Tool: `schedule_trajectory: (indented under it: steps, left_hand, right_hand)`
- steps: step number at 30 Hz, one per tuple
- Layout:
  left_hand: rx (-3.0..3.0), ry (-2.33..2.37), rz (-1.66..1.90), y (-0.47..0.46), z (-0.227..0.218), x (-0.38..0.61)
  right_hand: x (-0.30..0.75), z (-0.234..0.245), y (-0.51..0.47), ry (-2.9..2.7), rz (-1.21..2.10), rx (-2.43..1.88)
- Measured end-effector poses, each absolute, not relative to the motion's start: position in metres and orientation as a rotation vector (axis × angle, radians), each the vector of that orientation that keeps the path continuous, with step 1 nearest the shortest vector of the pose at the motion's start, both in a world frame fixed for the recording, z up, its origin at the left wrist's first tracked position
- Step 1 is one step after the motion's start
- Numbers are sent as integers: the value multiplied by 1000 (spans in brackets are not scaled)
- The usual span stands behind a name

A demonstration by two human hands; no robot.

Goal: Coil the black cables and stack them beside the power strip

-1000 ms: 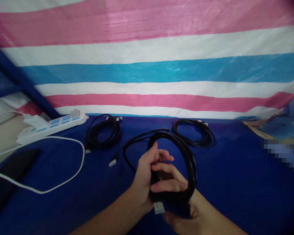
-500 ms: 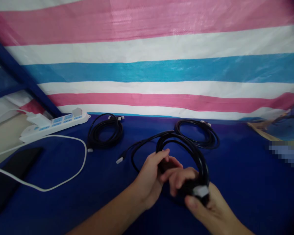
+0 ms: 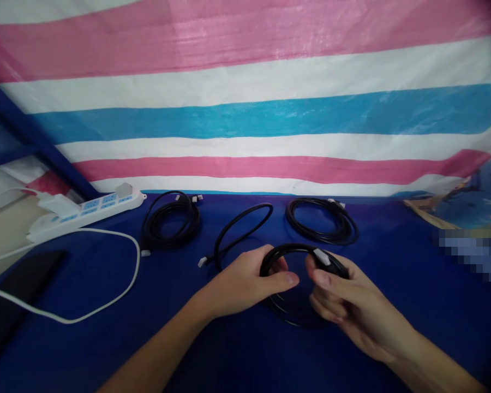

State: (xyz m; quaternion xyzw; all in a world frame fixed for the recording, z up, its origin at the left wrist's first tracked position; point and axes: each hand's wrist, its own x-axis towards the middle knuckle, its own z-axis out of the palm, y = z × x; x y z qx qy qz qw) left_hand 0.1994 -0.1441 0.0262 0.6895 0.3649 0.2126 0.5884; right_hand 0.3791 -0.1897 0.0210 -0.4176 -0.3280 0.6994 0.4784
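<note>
Between my hands is a black cable [image 3: 292, 250] wound into a loose coil. My left hand [image 3: 245, 281] is closed round the coil's left side, thumb laid across it. On the right side my right hand [image 3: 347, 295] grips the coil together with a plug end, the silver connector [image 3: 322, 256] showing above its thumb. A free length of black cable [image 3: 245, 237] runs from the coil's left in an arch on the table. It ends in a silver-tipped plug [image 3: 203, 262] lying left of my left hand. The fingers hide parts of the coil.
On the blue table [image 3: 393, 327] lie a coiled black cable [image 3: 174, 240] at back left and another coil [image 3: 323, 240] at back right. A white power strip [image 3: 85, 213], a white cord [image 3: 137, 267] and a flat black object [image 3: 20, 300] are at left. Striped sheeting [image 3: 245, 120] hangs behind.
The coil has been lowered and turned, its connector now upright near the top. My left hand has closed round the left side. The free cable length has shifted into a standing-apart arch.
</note>
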Motion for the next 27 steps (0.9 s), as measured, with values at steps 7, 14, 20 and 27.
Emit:
schedule_trajectory:
  steps: [7,14,20,27]
  left_hand:
    - [2647,1066,974,-139,10,198]
    - [2644,1015,458,-147,25,194]
    - [2212,958,305,-155,28,200]
    - [1020,688,745,-167,21,223]
  right_hand:
    - [379,23,-178,-568,1490,-1093]
    - [387,21,-171,-464,1352,-1012]
    - [388,27,-174,-428,1406,-928]
    - [374,21,-185,-574,1556,-778]
